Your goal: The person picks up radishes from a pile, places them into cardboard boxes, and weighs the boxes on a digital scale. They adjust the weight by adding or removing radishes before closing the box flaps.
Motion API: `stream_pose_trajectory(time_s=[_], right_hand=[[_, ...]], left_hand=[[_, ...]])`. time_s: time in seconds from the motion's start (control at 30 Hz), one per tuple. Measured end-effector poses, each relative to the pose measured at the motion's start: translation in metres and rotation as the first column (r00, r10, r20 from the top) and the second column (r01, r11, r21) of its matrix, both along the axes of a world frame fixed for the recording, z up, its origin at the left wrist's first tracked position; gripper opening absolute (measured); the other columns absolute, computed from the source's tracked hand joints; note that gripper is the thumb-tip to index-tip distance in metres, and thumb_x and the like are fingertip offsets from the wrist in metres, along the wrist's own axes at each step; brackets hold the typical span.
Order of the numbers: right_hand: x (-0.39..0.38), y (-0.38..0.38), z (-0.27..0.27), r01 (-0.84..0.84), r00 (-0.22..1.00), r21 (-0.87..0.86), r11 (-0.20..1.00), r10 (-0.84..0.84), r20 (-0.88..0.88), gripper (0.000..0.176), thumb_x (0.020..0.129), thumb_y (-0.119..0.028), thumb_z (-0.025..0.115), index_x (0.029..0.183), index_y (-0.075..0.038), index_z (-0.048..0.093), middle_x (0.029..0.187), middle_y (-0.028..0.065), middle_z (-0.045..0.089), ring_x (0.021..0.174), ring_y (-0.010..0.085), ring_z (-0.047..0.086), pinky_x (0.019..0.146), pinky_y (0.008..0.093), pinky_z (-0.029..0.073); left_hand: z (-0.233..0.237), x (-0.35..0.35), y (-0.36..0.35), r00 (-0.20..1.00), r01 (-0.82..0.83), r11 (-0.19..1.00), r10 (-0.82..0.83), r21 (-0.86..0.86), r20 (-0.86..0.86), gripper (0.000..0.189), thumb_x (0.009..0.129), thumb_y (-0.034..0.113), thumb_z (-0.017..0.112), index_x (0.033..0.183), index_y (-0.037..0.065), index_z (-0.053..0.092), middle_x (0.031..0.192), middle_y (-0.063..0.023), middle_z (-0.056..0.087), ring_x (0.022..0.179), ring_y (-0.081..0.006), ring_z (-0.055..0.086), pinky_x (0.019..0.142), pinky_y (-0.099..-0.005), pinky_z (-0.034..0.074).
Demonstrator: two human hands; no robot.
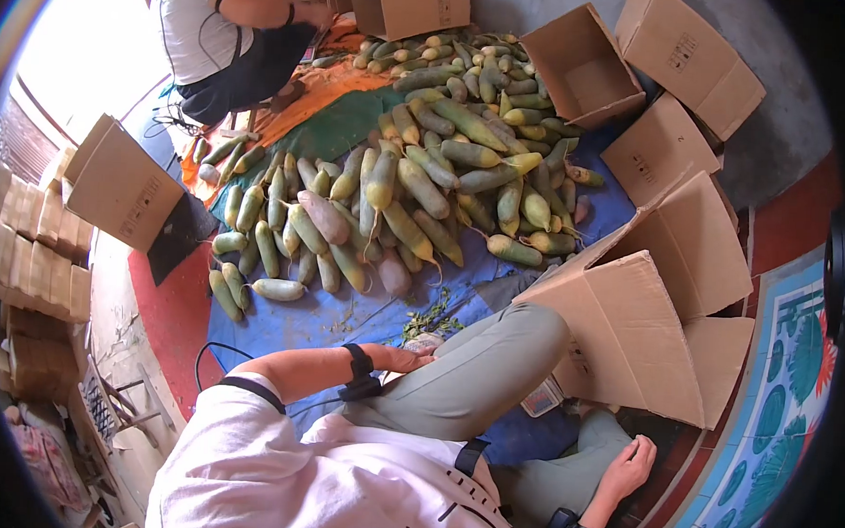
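My left hand (406,359) lies against my bent left leg (475,368), its fingers loosely stretched. A pale patterned thing (423,342) shows just beyond the fingers; I cannot make out what it is. Over my right knee rests my right hand (628,469), with loosely bent fingers apart and nothing in them. In front of me a big heap of long green radishes (416,185) covers a blue sheet (346,319), many with thin root tails. A few radishes are pinkish, such as the large one (324,218) at the heap's front. Loose green leaves (430,318) lie near my left hand.
An open cardboard box (616,327) stands close at my right, with more boxes (587,70) behind it. Another box (127,184) stands at the left. A person (203,33) sits low at the back left. Stacked brown bundles (37,251) line the left side.
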State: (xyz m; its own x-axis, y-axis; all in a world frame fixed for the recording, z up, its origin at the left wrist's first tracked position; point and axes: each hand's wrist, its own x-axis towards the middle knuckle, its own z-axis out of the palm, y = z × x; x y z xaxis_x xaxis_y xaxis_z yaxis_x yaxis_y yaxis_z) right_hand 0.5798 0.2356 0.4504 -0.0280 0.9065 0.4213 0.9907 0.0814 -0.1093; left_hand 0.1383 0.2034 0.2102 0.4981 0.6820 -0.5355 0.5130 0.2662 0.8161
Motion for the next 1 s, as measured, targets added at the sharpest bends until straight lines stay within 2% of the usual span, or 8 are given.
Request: stream_pose_trajectory(time_s=[0.33, 0.47, 0.5, 0.53, 0.6, 0.67, 0.7, 1.0], right_hand=[[0.0, 0.0, 0.001, 0.002, 1.0, -0.01, 1.0, -0.002, 0.007, 0.013, 0.087, -0.006, 0.048, 0.093, 0.002, 0.056, 0.094, 0.0168, 0.057, 0.089, 0.0335, 0.056, 0.078, 0.0408, 0.044], [-0.002, -0.001, 0.002, 0.0, 1.0, -0.017, 1.0, 0.001, 0.013, 0.013, 0.088, -0.007, 0.047, 0.092, 0.002, 0.056, 0.094, 0.0165, 0.057, 0.088, 0.0335, 0.056, 0.077, 0.0407, 0.044], [-0.002, -0.001, 0.002, -0.005, 1.0, -0.016, 1.0, 0.005, 0.014, 0.013, 0.088, -0.007, 0.047, 0.093, 0.002, 0.056, 0.094, 0.0164, 0.057, 0.088, 0.0335, 0.056, 0.077, 0.0406, 0.044], [-0.002, -0.001, 0.003, -0.01, 1.0, -0.014, 1.0, 0.011, 0.014, 0.013, 0.088, -0.007, 0.047, 0.093, 0.002, 0.055, 0.094, 0.0164, 0.057, 0.088, 0.0336, 0.056, 0.077, 0.0406, 0.044], [-0.001, -0.001, 0.002, -0.008, 1.0, -0.019, 1.0, 0.008, 0.012, 0.013, 0.088, -0.007, 0.047, 0.093, 0.002, 0.055, 0.094, 0.0163, 0.057, 0.088, 0.0338, 0.055, 0.077, 0.0404, 0.045], [-0.001, -0.002, 0.003, -0.004, 1.0, -0.024, 1.0, 0.005, 0.009, 0.012, 0.088, -0.006, 0.047, 0.094, 0.001, 0.054, 0.094, 0.0163, 0.056, 0.088, 0.0341, 0.055, 0.077, 0.0402, 0.045], [-0.001, -0.002, 0.003, -0.001, 1.0, -0.022, 1.0, 0.001, 0.009, 0.012, 0.088, -0.006, 0.047, 0.094, 0.001, 0.054, 0.093, 0.0164, 0.057, 0.088, 0.0342, 0.055, 0.077, 0.0402, 0.045], [0.005, -0.001, -0.001, -0.016, 1.0, -0.02, 1.0, 0.017, 0.012, 0.014, 0.089, -0.009, 0.047, 0.094, 0.002, 0.055, 0.092, 0.0169, 0.057, 0.086, 0.0343, 0.056, 0.075, 0.0408, 0.045]], left_hand=[[0.009, -0.005, -0.006, 0.995, 0.006, 0.996, -0.014, -0.087, -0.1, 0.069, 0.093, 0.058, 0.02, 0.143, 0.011, 0.02, 0.144, -0.0177, 0.028, 0.129, -0.0327, 0.034, 0.108, -0.0376, 0.024], [0.029, -0.022, -0.007, 0.993, 0.02, 0.993, -0.034, -0.118, -0.116, 0.058, 0.092, 0.054, 0.029, 0.132, 0.013, 0.043, 0.13, -0.0164, 0.047, 0.118, -0.0321, 0.046, 0.1, -0.0385, 0.035], [-0.027, -0.034, -0.021, 0.994, 0.094, 0.951, -0.072, 0.295, -0.084, 0.046, 0.091, 0.046, 0.039, 0.119, 0.012, 0.053, 0.118, -0.0146, 0.057, 0.107, -0.0326, 0.053, 0.092, -0.0392, 0.043], [-0.02, -0.036, -0.025, 0.994, 0.092, 0.953, -0.072, 0.289, -0.081, 0.046, 0.091, 0.046, 0.039, 0.119, 0.012, 0.053, 0.118, -0.0146, 0.057, 0.107, -0.0326, 0.053, 0.092, -0.0392, 0.043], [0.009, -0.044, -0.027, 0.91, -0.1, 0.992, 0.122, 0.077, -0.397, 0.036, 0.088, 0.037, 0.045, 0.109, 0.012, 0.061, 0.103, -0.014, 0.063, 0.099, -0.0336, 0.057, 0.083, -0.0403, 0.048], [0.01, -0.064, -0.037, 0.904, -0.056, 0.996, 0.078, 0.064, -0.421, 0.029, 0.085, 0.031, 0.051, 0.104, 0.012, 0.064, 0.096, -0.0135, 0.065, 0.09, -0.0342, 0.061, 0.076, -0.0412, 0.05], [-0.008, -0.075, -0.046, 0.876, -0.2, 0.979, 0.196, 0.036, -0.441, 0.033, 0.079, 0.037, 0.058, 0.089, 0.007, 0.066, 0.082, -0.0124, 0.067, 0.076, -0.0314, 0.063, 0.072, -0.0393, 0.05], [-0.058, -0.11, -0.099, 0.691, -0.197, 0.978, 0.088, -0.07, -0.717, 0.023, 0.071, 0.015, 0.056, 0.086, 0.002, 0.068, 0.091, -0.0203, 0.065, 0.087, -0.0347, 0.063, 0.076, -0.0409, 0.051]])
